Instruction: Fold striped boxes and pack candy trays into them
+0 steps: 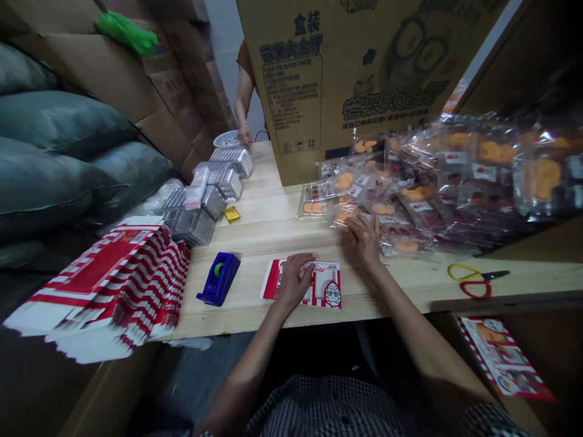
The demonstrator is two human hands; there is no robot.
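A flat red-and-white printed box (333, 282) with window openings and a cartoon face lies near the table's front edge. My left hand (294, 279) rests across its middle, fingers bent and thumb apart, hiding part of the print. Farther forward and right, my right hand (365, 240) reaches to the near edge of a pile of clear packets (421, 206) holding orange and dark red pieces. Its thumb and fingers are spread, with the fingertips at a packet (342, 213); I cannot tell whether they grip it.
Left are a blue tape dispenser (219, 279), stacked striped boxes (157, 285), clear plastic cases (194, 226) and a yellow sachet (232, 213). Scissors (478, 281) lie right. A large carton (300, 121) stands behind; another person's hand (245, 135) is at a bowl (226, 139).
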